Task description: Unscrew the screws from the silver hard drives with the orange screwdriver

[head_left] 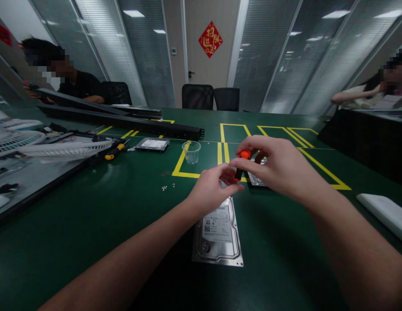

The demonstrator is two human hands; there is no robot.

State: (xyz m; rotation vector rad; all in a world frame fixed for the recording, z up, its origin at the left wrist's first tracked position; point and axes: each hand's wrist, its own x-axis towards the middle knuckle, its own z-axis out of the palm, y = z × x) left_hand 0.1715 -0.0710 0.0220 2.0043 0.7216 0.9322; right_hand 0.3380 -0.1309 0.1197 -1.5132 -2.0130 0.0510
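Observation:
A screwdriver [244, 154] with an orange and black handle stands roughly upright over the far end of a hard drive [218, 233]. My right hand [272, 162] grips the top of its handle between thumb and fingers. Lower down, the curled fingers and thumb of my left hand [210, 188] close around the screwdriver's lower part; its tip is hidden. The drive lies label up on the green table, its far end covered by my left hand. Behind my right hand a second hard drive [256, 175] is partly hidden.
Several small screws [164, 188] lie left of my left hand, near a clear plastic cup [192, 153]. Further left are another hard drive [152, 144], a yellow-black screwdriver [114, 152], white fan grilles [65, 149] and long black bars [123, 121]. Two people sit across the table.

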